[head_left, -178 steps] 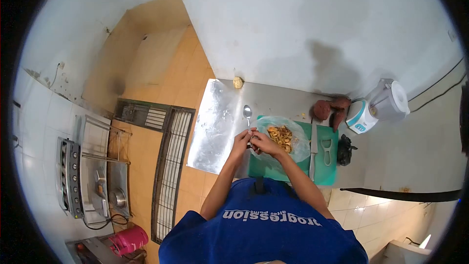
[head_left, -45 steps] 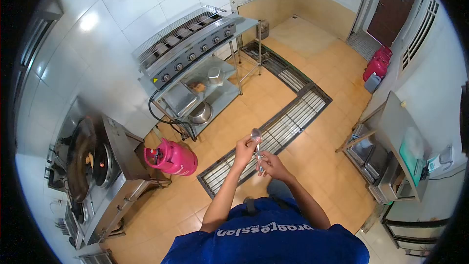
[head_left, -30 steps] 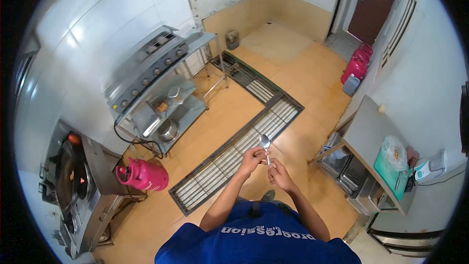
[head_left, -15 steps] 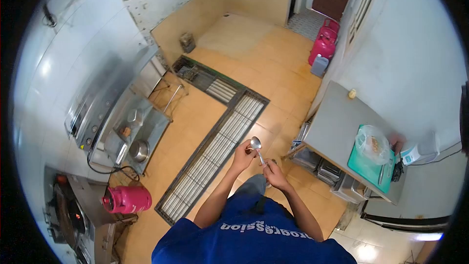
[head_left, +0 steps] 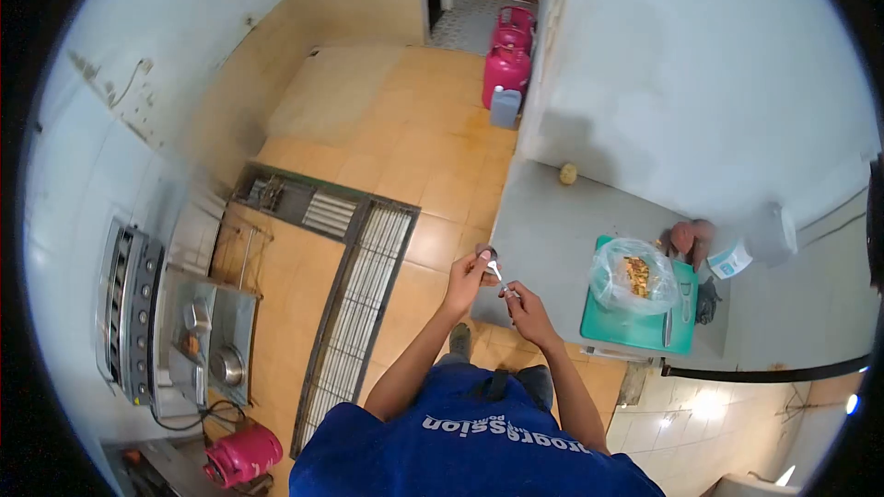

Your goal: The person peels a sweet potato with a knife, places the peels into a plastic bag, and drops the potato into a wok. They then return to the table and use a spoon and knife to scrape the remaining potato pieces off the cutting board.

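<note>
A metal spoon [head_left: 495, 271] is held between both hands in front of my body. My left hand [head_left: 465, 283] is closed at its bowl end, with the fingers partly covering the bowl. Its handle runs down to my right hand [head_left: 529, 311], which is closed around the far end. Beyond my hands, on the grey table, lies a green cutting board [head_left: 599, 320]. A clear plastic bag [head_left: 608, 281] with chopped brown-yellow pieces rests on that board. Beside the bag are a knife [head_left: 668, 327] and a peeler [head_left: 686, 299].
The grey table [head_left: 543, 221] stands ahead to the right, with a pale round item [head_left: 568, 173] near the wall and a white tub [head_left: 730, 260]. Pink gas cylinders [head_left: 506, 69] stand by the doorway. A floor drain grate [head_left: 354, 304], stove [head_left: 129, 313] and another pink cylinder [head_left: 244, 454] are leftward.
My view has swung right and nearer the table. Both hands have shifted slightly right, still on the spoon; its bowl has turned and now looks darker and more covered by my left fingers.
</note>
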A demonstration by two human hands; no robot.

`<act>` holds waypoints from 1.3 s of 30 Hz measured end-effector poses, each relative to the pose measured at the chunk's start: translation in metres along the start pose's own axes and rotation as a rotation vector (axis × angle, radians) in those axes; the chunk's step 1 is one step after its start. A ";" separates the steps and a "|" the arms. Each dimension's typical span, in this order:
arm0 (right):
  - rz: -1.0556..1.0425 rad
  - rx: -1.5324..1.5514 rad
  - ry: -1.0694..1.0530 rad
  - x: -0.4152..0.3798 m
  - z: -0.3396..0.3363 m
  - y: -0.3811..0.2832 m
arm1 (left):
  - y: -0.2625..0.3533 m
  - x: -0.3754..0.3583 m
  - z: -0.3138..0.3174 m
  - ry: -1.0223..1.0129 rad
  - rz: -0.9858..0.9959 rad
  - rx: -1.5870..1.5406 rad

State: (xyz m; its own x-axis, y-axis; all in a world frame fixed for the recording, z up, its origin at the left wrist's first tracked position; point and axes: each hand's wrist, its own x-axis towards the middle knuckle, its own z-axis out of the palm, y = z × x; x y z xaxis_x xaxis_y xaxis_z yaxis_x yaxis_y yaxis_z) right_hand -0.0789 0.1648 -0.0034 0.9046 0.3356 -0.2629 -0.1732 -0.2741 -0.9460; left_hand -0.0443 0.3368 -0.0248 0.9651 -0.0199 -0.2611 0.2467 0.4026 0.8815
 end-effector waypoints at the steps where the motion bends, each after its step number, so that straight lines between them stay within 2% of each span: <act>1: -0.027 -0.108 0.061 0.001 -0.012 0.003 | -0.003 0.009 0.012 -0.002 -0.020 0.060; 2: -0.048 -0.218 0.117 0.000 -0.024 0.007 | -0.006 0.018 0.022 -0.017 -0.029 0.065; 4: -0.066 -0.213 0.135 -0.002 -0.045 0.021 | -0.019 0.031 0.039 -0.041 -0.081 0.079; 9: -0.170 -0.335 0.127 -0.006 -0.112 0.046 | -0.037 0.037 0.105 0.146 -0.093 0.117; 11: -0.354 -0.382 0.163 -0.010 -0.145 0.063 | -0.056 0.041 0.136 0.178 -0.083 0.062; 12: -0.360 -0.383 0.151 -0.015 -0.164 0.064 | -0.060 0.042 0.153 0.188 -0.063 0.024; 14: -0.223 -0.376 0.072 -0.023 -0.203 0.063 | -0.069 0.044 0.192 0.213 -0.080 0.006; 18: -0.328 -0.290 0.113 -0.036 -0.270 0.093 | -0.105 0.054 0.255 0.169 -0.021 -0.014; 20: -0.134 -0.060 0.059 -0.047 -0.295 0.105 | -0.120 0.052 0.276 0.037 0.102 0.107; 22: -0.220 0.020 0.093 -0.056 -0.313 0.107 | -0.124 0.046 0.298 -0.001 0.158 0.083; 24: -0.091 0.142 0.114 -0.061 -0.330 0.110 | -0.125 0.040 0.313 -0.081 0.153 0.382; 26: -0.094 0.167 0.132 -0.065 -0.346 0.114 | -0.137 0.046 0.318 -0.026 0.093 0.288; 28: -0.088 0.204 0.158 -0.069 -0.364 0.127 | -0.139 0.053 0.312 0.044 -0.006 0.567; 29: -0.075 0.226 0.166 -0.070 -0.374 0.135 | -0.147 0.060 0.307 0.129 0.139 0.684; 30: -0.062 0.244 0.171 -0.072 -0.381 0.137 | -0.146 0.059 0.308 0.126 0.130 0.689; 32: -0.034 0.254 0.192 -0.078 -0.393 0.138 | -0.140 0.059 0.309 0.251 0.257 0.555; 34: -0.016 0.340 0.240 -0.085 -0.400 0.147 | -0.135 0.057 0.301 0.306 0.184 0.667; 36: 0.027 0.377 0.278 -0.090 -0.404 0.154 | -0.131 0.057 0.296 0.368 0.274 0.408; 37: 0.073 0.406 0.318 -0.093 -0.404 0.156 | -0.137 0.059 0.284 0.390 0.293 0.423; 38: 0.074 0.412 0.319 -0.094 -0.404 0.158 | -0.136 0.059 0.273 0.389 0.291 0.429; 39: 0.081 0.419 0.353 -0.096 -0.403 0.158 | -0.128 0.056 0.265 0.400 0.167 0.486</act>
State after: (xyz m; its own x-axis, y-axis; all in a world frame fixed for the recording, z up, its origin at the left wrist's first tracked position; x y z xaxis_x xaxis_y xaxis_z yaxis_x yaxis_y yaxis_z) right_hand -0.0358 -0.2741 -0.0512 0.9453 -0.0136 -0.3261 -0.3222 0.1195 -0.9391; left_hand 0.0013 0.0415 -0.0483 0.9099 0.3873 -0.1484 0.1978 -0.0909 0.9760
